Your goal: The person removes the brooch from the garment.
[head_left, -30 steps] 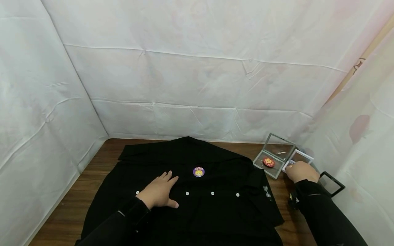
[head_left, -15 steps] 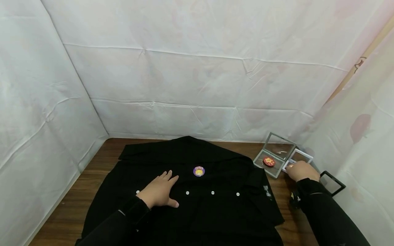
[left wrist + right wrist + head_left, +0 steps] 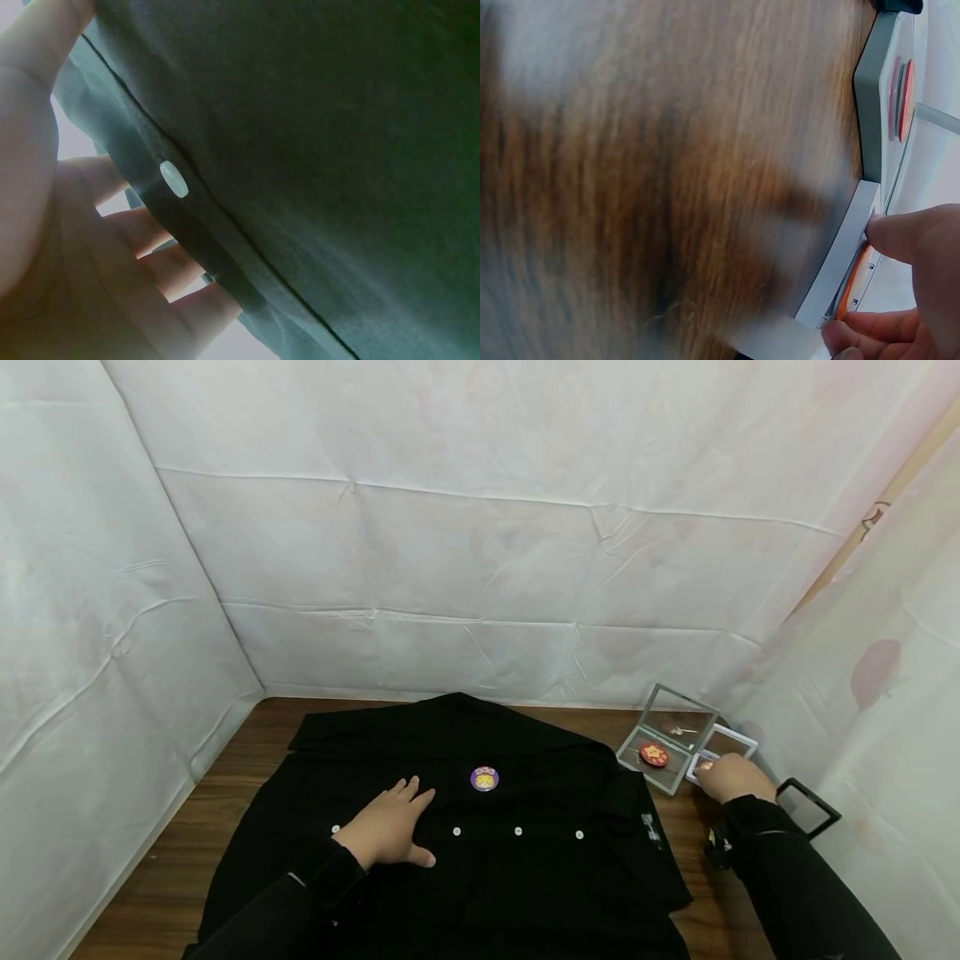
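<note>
- Pinching the orange-edged badge (image 3: 851, 283) in the white-framed case (image 3: 840, 253), right of the black shirt (image 3: 510, 893): right hand (image 3: 735, 779).
- Resting spread on the black shirt: left hand (image 3: 386, 828).
- Badge probably light, stiff, slick; hold by rim.

A wooden desk (image 3: 172, 860) bears a black shirt (image 3: 487, 885); a grey case (image 3: 645, 777), white case (image 3: 738, 735) and black case (image 3: 816, 797) sit toward its far right corner.

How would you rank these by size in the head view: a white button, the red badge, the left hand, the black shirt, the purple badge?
1. Black shirt
2. Left hand
3. Red badge and purple badge, too alike to rank
4. White button
</note>
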Tool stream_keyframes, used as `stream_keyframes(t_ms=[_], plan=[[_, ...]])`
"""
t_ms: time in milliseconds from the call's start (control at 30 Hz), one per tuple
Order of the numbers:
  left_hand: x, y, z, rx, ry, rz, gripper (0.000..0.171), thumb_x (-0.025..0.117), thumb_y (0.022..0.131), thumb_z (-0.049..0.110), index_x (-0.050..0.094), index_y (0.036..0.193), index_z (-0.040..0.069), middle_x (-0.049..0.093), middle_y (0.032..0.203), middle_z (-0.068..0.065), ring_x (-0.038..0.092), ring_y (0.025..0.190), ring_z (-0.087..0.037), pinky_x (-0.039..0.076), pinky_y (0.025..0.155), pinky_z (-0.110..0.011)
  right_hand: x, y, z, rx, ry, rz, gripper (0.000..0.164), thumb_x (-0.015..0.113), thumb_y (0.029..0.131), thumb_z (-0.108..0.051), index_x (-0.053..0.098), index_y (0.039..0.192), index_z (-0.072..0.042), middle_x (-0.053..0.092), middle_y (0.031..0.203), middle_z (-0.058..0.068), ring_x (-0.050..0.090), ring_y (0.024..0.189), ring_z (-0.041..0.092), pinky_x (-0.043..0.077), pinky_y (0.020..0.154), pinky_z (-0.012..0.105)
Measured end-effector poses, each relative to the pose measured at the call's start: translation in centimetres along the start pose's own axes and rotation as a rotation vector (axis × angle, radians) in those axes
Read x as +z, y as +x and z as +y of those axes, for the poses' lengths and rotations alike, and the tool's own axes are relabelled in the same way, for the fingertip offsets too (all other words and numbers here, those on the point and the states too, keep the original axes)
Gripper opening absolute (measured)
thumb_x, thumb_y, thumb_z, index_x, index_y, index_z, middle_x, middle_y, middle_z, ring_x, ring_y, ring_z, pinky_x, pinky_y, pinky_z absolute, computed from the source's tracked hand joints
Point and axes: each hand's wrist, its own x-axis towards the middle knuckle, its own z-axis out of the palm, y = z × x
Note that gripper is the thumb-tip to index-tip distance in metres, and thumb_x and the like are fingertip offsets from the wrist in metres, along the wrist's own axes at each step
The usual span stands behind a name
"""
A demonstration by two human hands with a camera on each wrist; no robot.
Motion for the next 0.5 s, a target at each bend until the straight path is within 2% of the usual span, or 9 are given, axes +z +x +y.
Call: stream_keyframes(t_ms=[300, 400, 500], plan=[[-0.06, 0.04, 0.06, 0.003, 0.000, 0.000, 0.102, 0.087, 0.075, 0.058, 0.048, 0.154, 0.007, 0.032, 0.162, -0.027, 0.029, 0.149, -0.047, 0.027, 0.118, -0.062, 0.18, -0.30, -0.25, 0.062, 0.043, -0.010, 0.052, 0.046, 0.104, -0.035, 0.069, 0.104, 0.012, 0.062, 0.105, 0.036, 0.057, 0.081, 0.040, 0.049, 0.066, 0.050], [0.00, 0.09, 0.02, 0.004, 0.004, -0.002, 0.103, 0.087, 0.075, 0.059, 0.048, 0.154, 0.007, 0.032, 0.162, -0.027, 0.029, 0.149, -0.047, 0.027, 0.118, -0.062, 0.16, -0.33, -0.25, 0.059, 0.037, -0.005, 0.051, 0.046, 0.104, -0.033, 0.069, 0.105, 0.012, 0.062, 0.108, 0.037, 0.058, 0.082, 0.040, 0.050, 0.066, 0.051], [0.07, 0.15, -0.03, 0.003, 0.007, -0.007, 0.103, 0.087, 0.075, 0.060, 0.047, 0.155, 0.008, 0.031, 0.162, -0.026, 0.029, 0.149, -0.047, 0.027, 0.118, -0.062, -0.21, -0.54, -0.40, 0.042, 0.041, -0.024, 0.047, 0.046, 0.102, -0.031, 0.068, 0.099, 0.010, 0.061, 0.101, 0.033, 0.056, 0.080, 0.039, 0.049, 0.068, 0.050]])
